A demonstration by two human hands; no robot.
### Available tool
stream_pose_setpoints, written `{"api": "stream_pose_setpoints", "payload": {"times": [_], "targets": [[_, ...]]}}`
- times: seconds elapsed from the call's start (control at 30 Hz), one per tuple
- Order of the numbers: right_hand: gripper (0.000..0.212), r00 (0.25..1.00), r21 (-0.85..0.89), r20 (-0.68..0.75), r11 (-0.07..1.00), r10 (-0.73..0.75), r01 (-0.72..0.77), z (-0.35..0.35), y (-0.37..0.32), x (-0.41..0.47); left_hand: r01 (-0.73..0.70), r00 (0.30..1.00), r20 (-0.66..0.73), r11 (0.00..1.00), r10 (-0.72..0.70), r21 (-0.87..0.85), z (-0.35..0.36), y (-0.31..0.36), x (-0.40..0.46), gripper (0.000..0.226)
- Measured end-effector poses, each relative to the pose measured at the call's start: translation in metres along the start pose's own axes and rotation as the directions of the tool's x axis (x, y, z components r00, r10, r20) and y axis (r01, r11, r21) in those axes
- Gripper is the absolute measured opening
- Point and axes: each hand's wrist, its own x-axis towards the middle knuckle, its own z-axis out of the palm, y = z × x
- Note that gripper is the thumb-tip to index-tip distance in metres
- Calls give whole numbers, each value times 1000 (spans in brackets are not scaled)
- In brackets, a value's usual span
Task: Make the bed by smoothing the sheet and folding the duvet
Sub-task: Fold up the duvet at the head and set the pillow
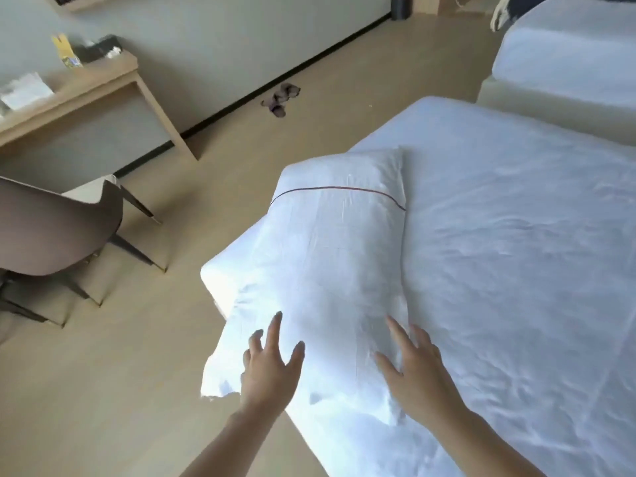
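head view: the folded duvet (330, 242), white with a thin red line across its far end, is lying along the left edge of the bed, its near corner overhanging the mattress side, while the sheet (516, 253) is covering the rest of the mattress to the right and showing fine creases throughout. the left hand (270, 364) is reaching over the near overhanging part of the duvet with fingers spread and straight, grasping nothing; whether it is actually touching the cloth cannot be told. the right hand (413, 366) is lying flat at the duvet's right edge, fingers extended and released, apparently pressing the fold where it meets the sheet. judgement: the step in hand appears to be squaring and flattening the folded duvet, and doing it well is calling for both palms sweeping outward from the middle, then drawing the hanging near corner back onto the mattress so the edges are running parallel with the bed side (the red line is serving as a useful check for straightness). surroundings: a brown chair (58, 232) is standing near on the left, a wooden desk (86, 94) with small items is sitting against the wall, a dark cloth (280, 98) is lying on the floor, and a second bed (568, 63) is standing beyond. nothing is obstructing the hands; the chair is narrowing the floor space alongside.
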Motion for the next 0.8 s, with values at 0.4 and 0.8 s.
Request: {"api": "stream_pose_setpoints", "payload": {"times": [0.4, 0.8], "targets": [[114, 966, 111, 5, 960, 258, -257, 90, -63, 147, 108, 938, 342, 987, -63, -116, -8, -109, 191, 137], [33, 924, 545, -251, 831, 289, -112, -45, -48, 34, -222, 893, 232, 825, 386, -519, -51, 75, 51, 50]]}}
